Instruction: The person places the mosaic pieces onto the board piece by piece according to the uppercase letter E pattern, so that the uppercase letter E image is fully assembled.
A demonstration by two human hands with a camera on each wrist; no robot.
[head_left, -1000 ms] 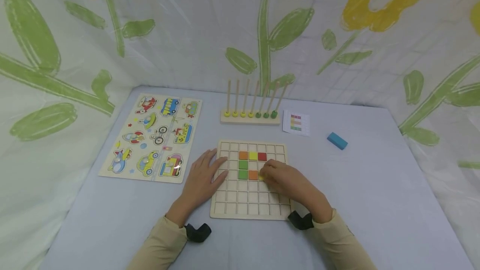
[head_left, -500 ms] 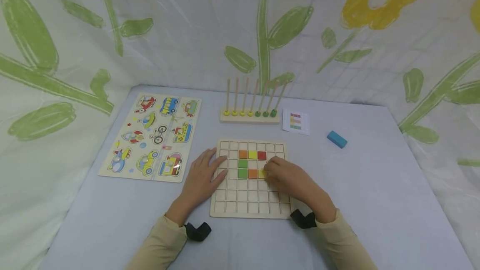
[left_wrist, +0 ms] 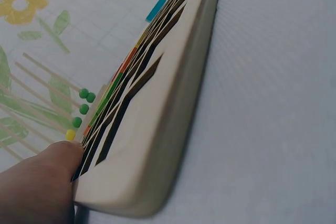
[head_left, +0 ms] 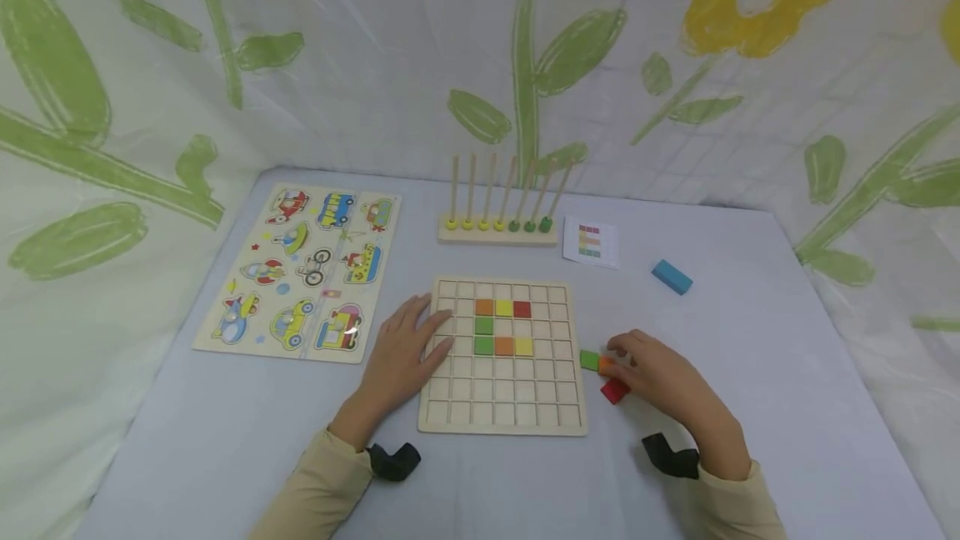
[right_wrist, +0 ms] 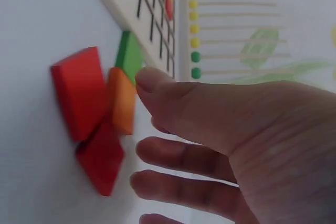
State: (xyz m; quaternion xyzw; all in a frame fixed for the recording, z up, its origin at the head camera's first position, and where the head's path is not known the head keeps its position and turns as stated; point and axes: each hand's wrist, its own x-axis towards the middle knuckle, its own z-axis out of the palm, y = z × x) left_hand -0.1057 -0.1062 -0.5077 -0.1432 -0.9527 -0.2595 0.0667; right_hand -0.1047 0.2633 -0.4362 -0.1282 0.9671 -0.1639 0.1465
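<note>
A wooden grid board (head_left: 503,423) lies in the middle of the table in the head view, with several coloured tiles set in its squares, among them a yellow tile (head_left: 522,346). On its left edge rests my left hand (head_left: 400,365), fingers relaxed. Right of the board, my right hand (head_left: 660,377) is over loose tiles. The right wrist view has its thumb beside an orange tile (right_wrist: 122,100), fingers apart and slightly bent, nothing held. A green tile (right_wrist: 129,53) touches the orange one, and two red tiles (right_wrist: 81,94) lie near. Whether the thumb touches the orange tile I cannot tell.
A vehicle picture puzzle (head_left: 300,273) lies at the left. Behind the board stand a peg rack (head_left: 497,236) with yellow and green beads and a pattern card (head_left: 591,242). A blue block (head_left: 672,277) lies at the right.
My right hand has left the yellow tile in the board's square and moved right to the loose tiles, which now show beside the board. The left hand has stayed on the board's edge.
</note>
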